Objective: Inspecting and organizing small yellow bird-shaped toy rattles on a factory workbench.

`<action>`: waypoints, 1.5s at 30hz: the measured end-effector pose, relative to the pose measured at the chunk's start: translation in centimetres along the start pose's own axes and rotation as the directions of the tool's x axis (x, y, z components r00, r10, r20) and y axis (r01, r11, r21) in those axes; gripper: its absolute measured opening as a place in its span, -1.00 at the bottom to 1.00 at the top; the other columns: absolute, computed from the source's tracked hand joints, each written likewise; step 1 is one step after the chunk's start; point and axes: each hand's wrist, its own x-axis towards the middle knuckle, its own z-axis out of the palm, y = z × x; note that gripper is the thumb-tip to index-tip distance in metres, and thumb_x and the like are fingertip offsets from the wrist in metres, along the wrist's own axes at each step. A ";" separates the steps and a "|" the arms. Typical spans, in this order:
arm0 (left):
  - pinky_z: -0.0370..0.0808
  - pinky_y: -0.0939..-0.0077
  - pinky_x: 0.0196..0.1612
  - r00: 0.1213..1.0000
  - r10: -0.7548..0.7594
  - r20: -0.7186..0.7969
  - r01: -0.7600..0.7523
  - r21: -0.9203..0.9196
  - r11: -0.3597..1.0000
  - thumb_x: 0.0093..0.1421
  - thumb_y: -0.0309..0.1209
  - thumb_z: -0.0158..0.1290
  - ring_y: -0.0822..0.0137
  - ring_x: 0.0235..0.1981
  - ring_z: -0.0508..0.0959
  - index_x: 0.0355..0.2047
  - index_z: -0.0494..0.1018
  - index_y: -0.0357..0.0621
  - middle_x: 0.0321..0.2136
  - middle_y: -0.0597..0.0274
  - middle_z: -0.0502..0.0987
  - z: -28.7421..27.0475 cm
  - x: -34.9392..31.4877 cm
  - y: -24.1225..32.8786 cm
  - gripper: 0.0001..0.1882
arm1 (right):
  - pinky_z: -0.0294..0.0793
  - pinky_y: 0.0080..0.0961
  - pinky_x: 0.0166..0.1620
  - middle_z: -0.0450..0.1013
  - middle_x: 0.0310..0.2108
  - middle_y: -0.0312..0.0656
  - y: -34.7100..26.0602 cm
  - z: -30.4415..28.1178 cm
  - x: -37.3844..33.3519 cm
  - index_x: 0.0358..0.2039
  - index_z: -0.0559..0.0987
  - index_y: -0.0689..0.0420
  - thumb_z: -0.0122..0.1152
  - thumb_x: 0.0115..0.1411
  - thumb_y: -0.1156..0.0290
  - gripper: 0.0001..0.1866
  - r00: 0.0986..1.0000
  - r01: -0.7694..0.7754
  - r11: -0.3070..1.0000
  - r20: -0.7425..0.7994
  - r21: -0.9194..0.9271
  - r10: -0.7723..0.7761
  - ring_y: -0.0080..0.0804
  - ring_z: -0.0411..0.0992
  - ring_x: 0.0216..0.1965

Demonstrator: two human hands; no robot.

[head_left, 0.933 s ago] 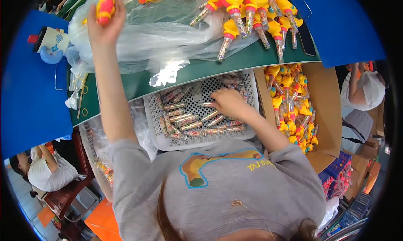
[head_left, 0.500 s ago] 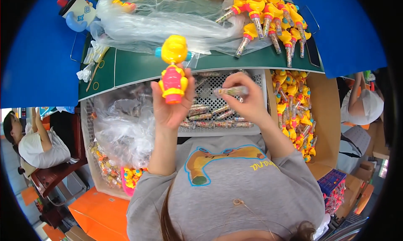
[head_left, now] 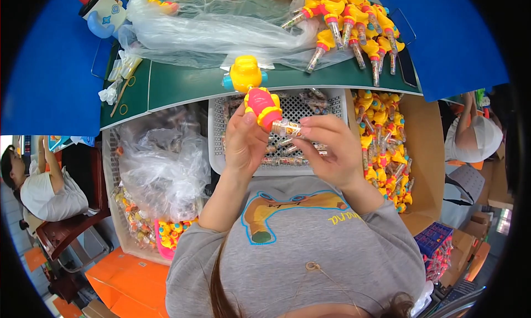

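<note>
My left hand (head_left: 245, 141) is closed around a yellow and pink duck toy (head_left: 261, 103) with blue parts at its head. In my right hand (head_left: 334, 149) a clear tube of small colourful pieces (head_left: 289, 128) is pinched between thumb and fingers. One end of the tube meets the pink base of the toy; whether it sits inside cannot be told. Below both hands stands a white perforated basket (head_left: 217, 152) with several more filled tubes lying in it.
Duck toys with tubes (head_left: 354, 19) are piled on the green table (head_left: 182, 85), beside clear plastic sheeting (head_left: 221, 38). More fill a cardboard box (head_left: 423, 152) at right. A bin with crumpled plastic bags (head_left: 166, 163) stands at left. A phone (head_left: 407, 69) lies near the table edge. Other people sit at both sides.
The toy has moved right and tilted, and the tube has come left to its pink base. My two hands, apart before, are now close together.
</note>
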 end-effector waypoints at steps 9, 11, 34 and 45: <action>0.36 0.32 0.13 0.999 0.026 -0.026 -0.026 0.022 0.999 0.10 -0.52 0.13 0.28 0.04 0.43 0.08 0.19 -0.16 -0.02 0.11 0.40 0.8 -0.1 0.1 -0.46 | 0.47 -0.47 -0.33 0.48 -0.31 -0.12 0.6 0.1 0.2 -0.29 0.52 0.21 0.31 -0.06 0.66 -0.73 0.995 0.074 0.975 -0.044 -0.208 -0.085 -0.29 0.47 -0.36; 0.36 0.32 0.13 0.999 0.039 -0.025 -0.037 0.048 0.998 0.06 -0.55 0.15 0.28 0.04 0.42 0.07 0.20 -0.17 -0.02 0.12 0.40 0.7 -0.1 0.1 -0.44 | 0.46 -0.49 -0.40 0.49 -0.36 -0.14 0.4 0.1 0.3 -0.30 0.53 0.23 0.26 0.01 0.62 -0.80 0.993 -0.072 0.985 -0.102 -0.159 0.057 -0.35 0.46 -0.43; 0.39 0.44 0.05 0.962 0.250 -0.112 -0.186 0.405 0.895 -0.07 -0.68 0.20 0.32 -0.03 0.44 -0.01 0.25 -0.27 -0.07 0.13 0.40 0.8 1.0 1.3 -0.42 | 0.28 -0.48 -0.33 0.37 -0.69 -0.24 2.9 -0.2 1.2 -0.37 0.58 0.21 0.13 0.20 0.11 -0.63 0.910 -0.392 0.918 0.126 -0.053 0.396 -0.43 0.33 -0.54; 0.46 0.44 0.00 0.945 0.323 -0.059 -0.246 0.526 0.815 -0.08 -0.64 0.24 0.32 -0.07 0.47 -0.06 0.28 -0.29 -0.13 0.11 0.43 0.2 2.7 1.8 -0.44 | 0.30 -0.56 -0.40 0.47 -0.37 -0.16 5.5 0.5 -1.2 -0.07 0.49 0.19 0.26 0.11 0.30 -0.60 0.833 -0.470 0.881 0.304 -0.051 0.462 -0.40 0.36 -0.47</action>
